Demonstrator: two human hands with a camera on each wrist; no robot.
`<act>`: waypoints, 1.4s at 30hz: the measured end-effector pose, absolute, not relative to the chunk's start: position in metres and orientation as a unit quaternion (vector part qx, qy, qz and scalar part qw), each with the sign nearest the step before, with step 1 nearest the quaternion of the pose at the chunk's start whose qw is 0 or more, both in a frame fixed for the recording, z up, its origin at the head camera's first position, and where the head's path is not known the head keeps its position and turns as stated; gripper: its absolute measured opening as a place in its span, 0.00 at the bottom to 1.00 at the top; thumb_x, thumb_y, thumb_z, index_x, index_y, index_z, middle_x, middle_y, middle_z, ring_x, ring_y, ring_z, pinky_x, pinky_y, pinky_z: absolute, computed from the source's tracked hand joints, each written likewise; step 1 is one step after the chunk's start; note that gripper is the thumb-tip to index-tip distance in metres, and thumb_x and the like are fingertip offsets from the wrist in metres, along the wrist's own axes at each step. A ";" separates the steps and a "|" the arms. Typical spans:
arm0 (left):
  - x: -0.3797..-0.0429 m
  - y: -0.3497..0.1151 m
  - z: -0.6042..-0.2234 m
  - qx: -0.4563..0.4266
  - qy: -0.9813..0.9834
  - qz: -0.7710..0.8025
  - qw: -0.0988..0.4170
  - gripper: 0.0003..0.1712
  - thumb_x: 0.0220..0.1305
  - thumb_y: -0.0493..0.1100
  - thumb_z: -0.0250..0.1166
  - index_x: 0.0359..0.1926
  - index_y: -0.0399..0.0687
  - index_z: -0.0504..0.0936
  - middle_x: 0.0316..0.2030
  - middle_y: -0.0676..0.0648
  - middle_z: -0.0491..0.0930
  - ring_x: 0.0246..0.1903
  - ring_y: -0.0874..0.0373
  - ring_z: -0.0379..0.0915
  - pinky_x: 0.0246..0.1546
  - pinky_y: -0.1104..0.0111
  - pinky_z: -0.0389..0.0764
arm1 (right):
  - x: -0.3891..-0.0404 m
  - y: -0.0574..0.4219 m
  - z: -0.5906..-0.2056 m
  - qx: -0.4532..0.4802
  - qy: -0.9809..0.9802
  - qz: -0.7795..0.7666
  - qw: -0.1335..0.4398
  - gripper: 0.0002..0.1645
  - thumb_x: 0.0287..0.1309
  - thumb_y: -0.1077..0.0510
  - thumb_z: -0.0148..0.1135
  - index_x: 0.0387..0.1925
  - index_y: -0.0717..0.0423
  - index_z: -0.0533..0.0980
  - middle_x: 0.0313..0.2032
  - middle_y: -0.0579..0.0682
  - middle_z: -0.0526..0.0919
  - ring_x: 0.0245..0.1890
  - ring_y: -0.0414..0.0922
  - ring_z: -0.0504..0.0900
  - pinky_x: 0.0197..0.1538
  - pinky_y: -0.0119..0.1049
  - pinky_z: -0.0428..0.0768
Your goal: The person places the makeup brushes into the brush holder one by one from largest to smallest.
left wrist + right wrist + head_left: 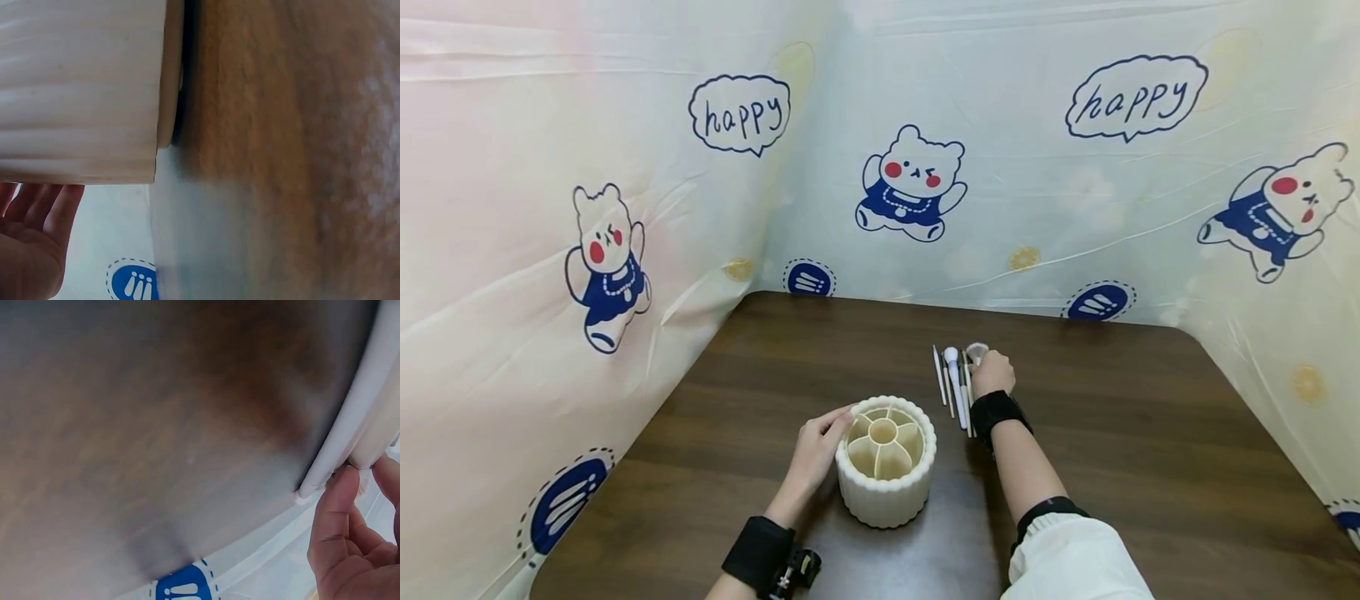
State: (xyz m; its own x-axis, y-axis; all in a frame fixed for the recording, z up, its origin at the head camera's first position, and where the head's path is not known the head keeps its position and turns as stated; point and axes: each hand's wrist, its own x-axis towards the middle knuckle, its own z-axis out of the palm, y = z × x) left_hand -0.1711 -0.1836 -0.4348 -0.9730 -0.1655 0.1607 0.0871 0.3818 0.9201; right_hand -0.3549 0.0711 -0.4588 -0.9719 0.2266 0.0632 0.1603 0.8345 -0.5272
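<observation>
A cream, fluted round organizer (886, 500) stands upright on the table, its inside split into several compartments around a central tube. My left hand (815, 446) touches its left side, fingertips at the scalloped rim; the left wrist view shows the fingers (59, 212) against the fluted wall. Farther back, my right hand (993, 373) pinches a makeup brush whose pale fluffy head (977, 351) shows beyond the knuckles. Thumb and finger meet on its cream handle (377, 428) in the right wrist view. Beside that hand lie several slim brushes, among them a white round-headed brush (952, 371).
The dark wooden table (700, 492) is enclosed at the back and sides by a pale printed cloth (1000, 183) with cartoon bears. A thin white pointed stick (938, 375) lies leftmost in the row of brushes, behind and right of the organizer.
</observation>
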 end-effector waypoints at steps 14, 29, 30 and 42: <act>-0.172 -0.183 -0.435 0.024 -0.816 -0.567 0.108 0.19 0.68 0.47 0.56 0.52 0.43 0.83 0.51 0.41 0.82 0.55 0.48 0.76 0.57 0.60 0.75 | -0.346 0.072 -0.434 -0.090 -0.949 0.300 0.038 0.17 0.60 0.55 0.60 0.35 0.69 0.79 0.33 0.67 0.84 0.31 0.58 0.82 0.32 0.46 0.79; -0.175 -0.182 -0.436 0.035 -0.811 -0.576 0.096 0.21 0.68 0.47 0.55 0.55 0.40 0.81 0.53 0.40 0.80 0.58 0.47 0.74 0.61 0.54 0.72 | -0.342 0.090 -0.380 -0.046 -0.919 0.388 0.057 0.18 0.61 0.53 0.58 0.42 0.65 0.82 0.40 0.63 0.85 0.34 0.52 0.81 0.35 0.38 0.76; -0.175 -0.183 -0.436 0.036 -0.812 -0.575 0.096 0.21 0.68 0.48 0.55 0.54 0.40 0.81 0.53 0.40 0.80 0.57 0.47 0.74 0.61 0.54 0.72 | -0.341 0.091 -0.374 -0.043 -0.915 0.397 0.060 0.19 0.61 0.53 0.57 0.43 0.65 0.81 0.41 0.63 0.85 0.36 0.53 0.81 0.38 0.39 0.77; -0.176 -0.180 -0.435 0.041 -0.812 -0.575 0.089 0.22 0.68 0.49 0.55 0.55 0.40 0.80 0.54 0.39 0.80 0.58 0.47 0.74 0.61 0.54 0.72 | -0.311 0.090 -0.300 0.051 -0.832 0.546 0.080 0.17 0.59 0.58 0.57 0.46 0.67 0.75 0.42 0.61 0.81 0.34 0.42 0.77 0.37 0.28 0.77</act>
State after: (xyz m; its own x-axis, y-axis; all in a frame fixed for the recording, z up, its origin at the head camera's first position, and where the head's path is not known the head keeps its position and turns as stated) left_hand -0.1756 -0.1803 -0.4348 -0.9808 -0.1692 0.0967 0.0350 0.3354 0.9414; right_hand -0.3111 0.0898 -0.3000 -0.9821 0.0017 0.1883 -0.1720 0.3984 -0.9009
